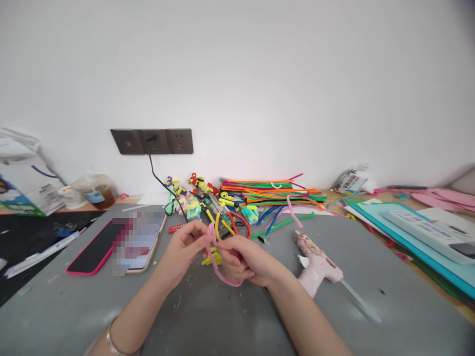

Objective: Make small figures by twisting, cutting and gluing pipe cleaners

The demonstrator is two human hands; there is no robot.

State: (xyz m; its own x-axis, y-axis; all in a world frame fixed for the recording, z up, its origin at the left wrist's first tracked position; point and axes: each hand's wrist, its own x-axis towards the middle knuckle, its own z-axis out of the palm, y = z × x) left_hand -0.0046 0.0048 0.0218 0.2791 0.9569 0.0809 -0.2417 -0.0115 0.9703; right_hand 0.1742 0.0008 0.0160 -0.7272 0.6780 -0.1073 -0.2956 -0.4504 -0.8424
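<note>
A pink pipe cleaner [214, 264] is bent into a curve between my hands, over the middle of the grey mat. My left hand [189, 242] pinches it near a small bend at the top. Close against it, my right hand [243, 257] has thumb and fingers closed on the same pink strand, and one end hangs in a loop below. Just behind the hands lie red-and-yellow-handled scissors [240, 225] and pliers with yellow handles [212, 217]. A yellow pipe-cleaner piece [212, 258] rests on the mat, partly hidden behind the pink strand.
Bundled colourful pipe cleaners [274, 192] lie by the wall, beside small finished figures [200, 184]. A pink glue gun [315, 262] is at right, two phones [94, 249] at left. Folders [408, 237] edge the right side; a drink cup [100, 193] stands back left.
</note>
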